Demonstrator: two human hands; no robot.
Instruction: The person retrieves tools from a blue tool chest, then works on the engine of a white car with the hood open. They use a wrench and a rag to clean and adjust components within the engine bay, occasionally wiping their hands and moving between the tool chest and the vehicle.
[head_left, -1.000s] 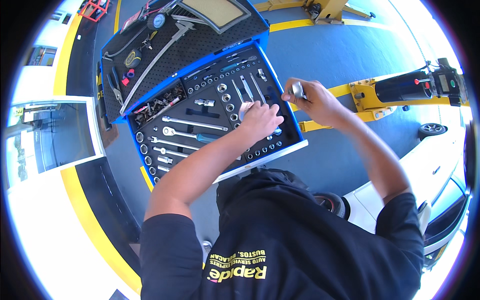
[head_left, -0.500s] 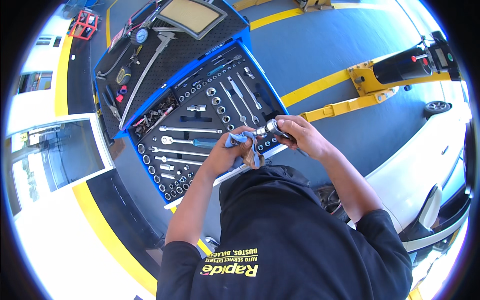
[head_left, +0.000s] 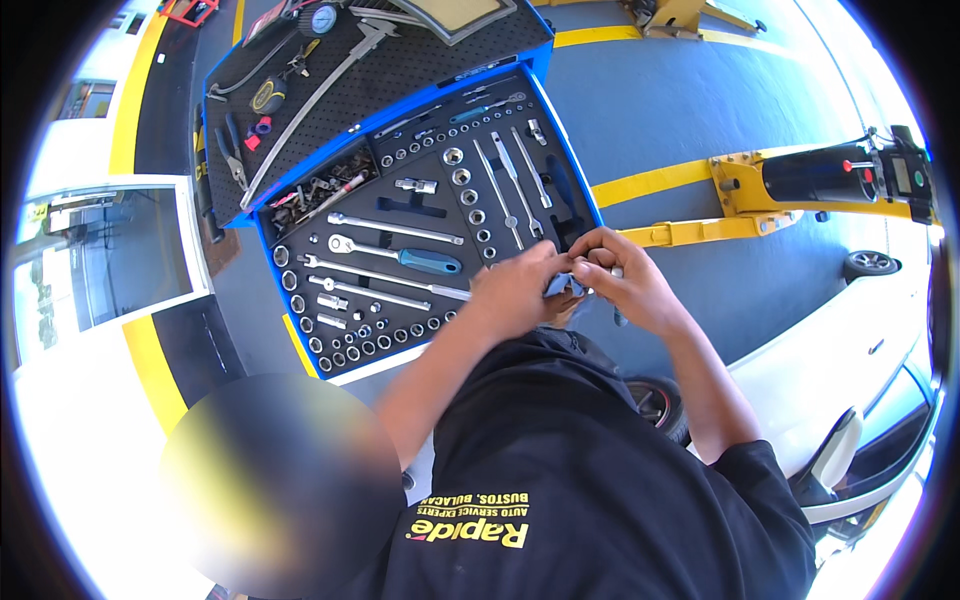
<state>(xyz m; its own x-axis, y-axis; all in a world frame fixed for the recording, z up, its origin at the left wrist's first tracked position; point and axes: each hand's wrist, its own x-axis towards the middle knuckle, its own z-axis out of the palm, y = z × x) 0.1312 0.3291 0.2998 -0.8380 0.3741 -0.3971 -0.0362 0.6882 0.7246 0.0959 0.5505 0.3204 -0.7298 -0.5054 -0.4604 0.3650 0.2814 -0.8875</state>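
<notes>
Tool drawer (head_left: 567, 152) open; yellow lettering (head_left: 470, 532) on black shirt (head_left: 610, 480); left hand (head_left: 512, 290), right hand (head_left: 630, 285): fingers seemingly clamped on blue cloth (head_left: 566, 286).

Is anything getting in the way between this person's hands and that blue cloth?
Nothing visible does. The blue cloth is bunched between the left hand and the right hand, with fingers of both right at it. Whatever the cloth may cover is hidden.
</notes>
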